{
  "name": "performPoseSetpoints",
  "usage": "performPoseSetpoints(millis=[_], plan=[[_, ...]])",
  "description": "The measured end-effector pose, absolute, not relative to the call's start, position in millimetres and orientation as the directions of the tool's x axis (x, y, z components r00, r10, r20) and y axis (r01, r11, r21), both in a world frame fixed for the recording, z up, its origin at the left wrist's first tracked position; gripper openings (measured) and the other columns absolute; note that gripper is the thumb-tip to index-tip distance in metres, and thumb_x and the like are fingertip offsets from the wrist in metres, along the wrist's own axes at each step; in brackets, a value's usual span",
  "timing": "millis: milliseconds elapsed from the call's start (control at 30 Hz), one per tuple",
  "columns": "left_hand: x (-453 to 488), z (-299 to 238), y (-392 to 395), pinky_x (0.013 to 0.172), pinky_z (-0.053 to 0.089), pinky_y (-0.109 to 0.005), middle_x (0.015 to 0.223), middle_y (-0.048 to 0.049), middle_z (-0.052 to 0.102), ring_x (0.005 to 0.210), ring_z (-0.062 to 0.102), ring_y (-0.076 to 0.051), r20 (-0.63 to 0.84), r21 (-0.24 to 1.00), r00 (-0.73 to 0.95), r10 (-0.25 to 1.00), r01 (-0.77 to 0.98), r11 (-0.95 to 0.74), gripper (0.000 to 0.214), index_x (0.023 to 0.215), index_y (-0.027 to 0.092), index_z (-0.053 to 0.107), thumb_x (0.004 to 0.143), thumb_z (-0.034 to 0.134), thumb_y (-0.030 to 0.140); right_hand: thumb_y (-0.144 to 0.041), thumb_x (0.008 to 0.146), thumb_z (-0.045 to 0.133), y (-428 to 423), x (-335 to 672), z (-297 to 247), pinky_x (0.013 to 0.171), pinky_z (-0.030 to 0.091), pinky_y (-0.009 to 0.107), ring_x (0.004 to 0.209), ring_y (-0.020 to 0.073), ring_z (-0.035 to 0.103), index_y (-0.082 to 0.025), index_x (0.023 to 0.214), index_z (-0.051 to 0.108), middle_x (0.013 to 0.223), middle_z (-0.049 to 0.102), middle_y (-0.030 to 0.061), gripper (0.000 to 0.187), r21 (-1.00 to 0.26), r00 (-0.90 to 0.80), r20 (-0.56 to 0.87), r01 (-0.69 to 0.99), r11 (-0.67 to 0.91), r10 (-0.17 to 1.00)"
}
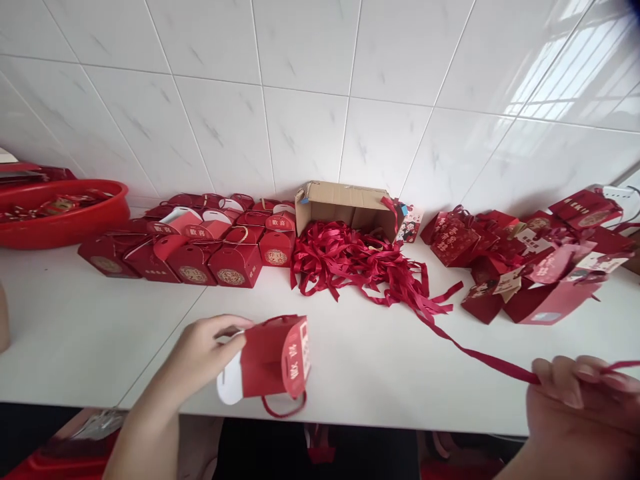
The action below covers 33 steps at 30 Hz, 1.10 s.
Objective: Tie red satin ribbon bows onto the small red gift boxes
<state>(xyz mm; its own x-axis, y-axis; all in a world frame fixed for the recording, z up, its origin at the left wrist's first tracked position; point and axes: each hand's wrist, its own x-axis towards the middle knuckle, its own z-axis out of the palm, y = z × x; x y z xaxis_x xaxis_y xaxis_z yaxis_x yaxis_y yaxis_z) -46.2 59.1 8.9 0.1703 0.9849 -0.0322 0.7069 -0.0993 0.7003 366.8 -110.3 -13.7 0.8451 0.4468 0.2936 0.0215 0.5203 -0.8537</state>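
A small red gift box (263, 360) with gold lettering and white inner flaps lies near the front of the table. My left hand (215, 350) is closed on its left side, thumb on top. Dark red cord loops stick out of the box at its front and back. Far to the right, my right hand (575, 387) is closed around a red ribbon (480, 357). The ribbon is stretched from a tangled pile of red ribbons (345, 260), which spills out of a cardboard box (350, 195) on its side.
Several red gift boxes (235, 267) stand in rows at the left, beside a red basin (65, 223). At the right lies a heap of red boxes with tags (550, 293). White tiled wall (305, 133) rises behind. Another person's arm (3, 320) shows at the left edge.
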Motion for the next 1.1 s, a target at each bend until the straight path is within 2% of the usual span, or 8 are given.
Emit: performPoseSetpoints(millis=[100,167,267,367,500,600,767,1100], plan=[[-11.9,10.9,78.8,0.077,0.056,-0.031,0.091,-0.0034,0.077,0.088,0.071,-0.025,-0.079,0.696,0.349,0.934,0.690,-0.199,0.022,0.080,0.023,0.075,0.074,0.055,0.030,-0.033,0.063,0.081,-93.4,338.2,-15.9,0.047,0.026,0.030,0.051,0.0098,0.039,-0.024,0.068,0.070,0.077,0.059,0.0032,0.015,-0.806,0.772,0.388,0.020,0.591,0.503],[9.2,11.0,85.8,0.078,0.056,-0.033,0.094,-0.0041,0.076,0.088,0.070,-0.025,-0.020,0.707,0.375,0.927,0.661,-0.252,0.024,0.084,0.023,0.074,0.079,0.055,0.035,-0.031,0.071,0.079,-81.8,317.2,-24.0,0.051,0.035,0.029,0.053,0.0098,0.044,-0.024,0.083,0.070,0.077,0.061,0.0018,0.017,-0.886,0.701,0.325,-0.008,0.463,0.635],[29.9,10.3,74.2,0.090,0.053,-0.037,0.112,-0.0062,0.070,0.103,0.066,-0.025,0.203,0.710,0.318,0.926,0.604,-0.363,0.031,0.104,0.023,0.067,0.086,0.053,0.045,-0.036,0.085,0.068,-66.8,289.9,-38.3,0.052,0.038,0.026,0.053,0.0106,0.046,-0.025,0.102,0.062,0.068,0.060,-0.0009,0.021,-0.970,0.488,0.189,-0.039,0.238,0.852],[34.1,3.3,43.7,0.101,0.048,-0.041,0.125,-0.0071,0.062,0.120,0.057,-0.026,0.342,0.621,0.359,0.868,0.607,-0.496,0.033,0.116,0.026,0.058,0.090,0.052,0.044,-0.044,0.088,0.061,-55.2,271.0,-44.8,0.049,0.034,0.024,0.050,0.0101,0.042,-0.022,0.100,0.054,0.065,0.061,-0.0013,0.025,-0.994,0.303,0.068,-0.056,0.089,0.951],[33.9,-18.6,17.0,0.104,0.047,-0.044,0.142,-0.0102,0.051,0.132,0.049,-0.027,0.381,0.497,0.422,0.823,0.657,-0.567,0.044,0.136,0.027,0.042,0.094,0.048,0.035,-0.047,0.087,0.062,-42.0,256.0,-43.1,0.049,0.029,0.023,0.049,0.0093,0.037,-0.021,0.090,0.049,0.062,0.060,-0.0020,0.029,-0.999,0.211,0.000,-0.035,0.008,0.977],[40.5,-35.2,21.7,0.107,0.046,-0.045,0.148,-0.0112,0.045,0.138,0.041,-0.027,0.379,0.398,0.517,0.767,0.657,-0.640,0.050,0.145,0.024,0.032,0.096,0.041,0.022,-0.047,0.085,0.064,-32.9,247.8,-43.0,0.051,0.032,0.023,0.052,0.0113,0.045,-0.022,0.085,0.046,0.057,0.057,-0.0035,0.030,-0.999,0.198,0.002,-0.053,0.013,0.980],[49.2,-45.6,38.4,0.109,0.043,-0.049,0.148,-0.0068,0.047,0.140,0.038,-0.027,0.258,0.262,0.685,0.682,0.630,-0.731,0.052,0.143,0.022,0.042,0.092,0.039,0.012,-0.041,0.084,0.065,-26.2,239.1,-47.2,0.054,0.036,0.023,0.053,0.0120,0.050,-0.022,0.080,0.045,0.054,0.053,-0.0056,0.028,-0.995,0.216,0.015,-0.096,0.037,0.976],[45.5,-42.5,35.7,0.111,0.041,-0.047,0.148,-0.0059,0.047,0.140,0.038,-0.025,0.266,0.281,0.704,0.658,0.596,-0.752,0.050,0.142,0.020,0.044,0.093,0.037,0.013,-0.039,0.082,0.064,-24.7,231.6,-36.9,0.050,0.034,0.022,0.048,0.0105,0.049,-0.022,0.079,0.044,0.053,0.055,-0.0059,0.027,-0.993,0.164,-0.008,-0.118,0.012,0.987]])
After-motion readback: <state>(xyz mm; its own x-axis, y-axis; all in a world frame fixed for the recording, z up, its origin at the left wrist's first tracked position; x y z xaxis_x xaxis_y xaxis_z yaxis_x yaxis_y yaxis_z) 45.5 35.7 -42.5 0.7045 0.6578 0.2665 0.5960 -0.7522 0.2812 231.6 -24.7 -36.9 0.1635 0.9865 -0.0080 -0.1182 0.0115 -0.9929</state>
